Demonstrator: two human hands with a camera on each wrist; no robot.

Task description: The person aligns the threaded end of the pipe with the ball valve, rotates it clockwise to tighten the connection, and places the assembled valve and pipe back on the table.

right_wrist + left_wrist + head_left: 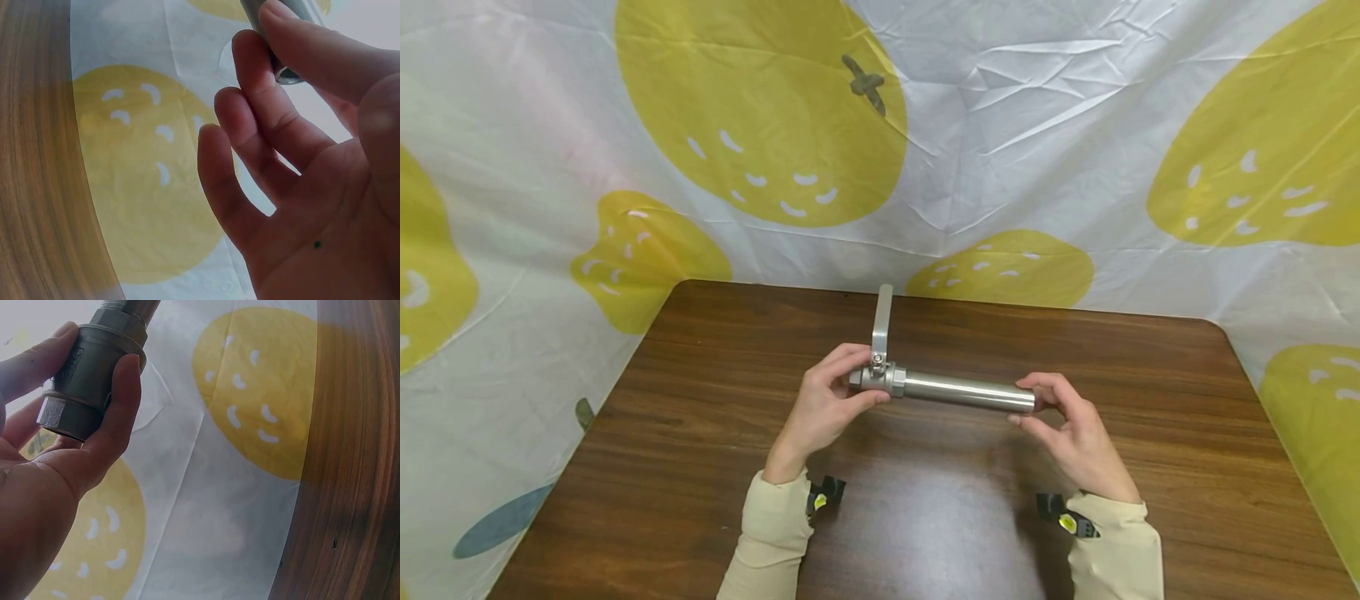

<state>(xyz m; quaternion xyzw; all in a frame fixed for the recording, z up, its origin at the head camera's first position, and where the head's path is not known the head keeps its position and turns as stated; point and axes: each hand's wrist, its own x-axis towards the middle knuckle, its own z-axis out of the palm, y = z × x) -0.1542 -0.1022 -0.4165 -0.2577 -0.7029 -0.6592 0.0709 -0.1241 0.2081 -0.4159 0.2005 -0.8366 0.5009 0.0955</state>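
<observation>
A metal ball valve (874, 379) with a flat lever handle (882, 321) is joined to a smooth steel pipe (962, 392), all held above the table. My left hand (823, 404) grips the valve body between thumb and fingers. In the left wrist view the same valve body (84, 375) shows its hexagonal end, with the left hand (69, 437) curled about it. At the pipe's free end, my right hand (1071, 429) pinches it with thumb and fingers. The right wrist view shows the pipe's open end (289, 76) between thumb and index finger of the right hand (300, 169).
Below lies a dark brown wooden table (700, 467) with rounded far corners. A white cloth (955, 167) with large yellow fruit prints hangs behind and along both sides. Each wrist wears a small black camera strap (820, 500).
</observation>
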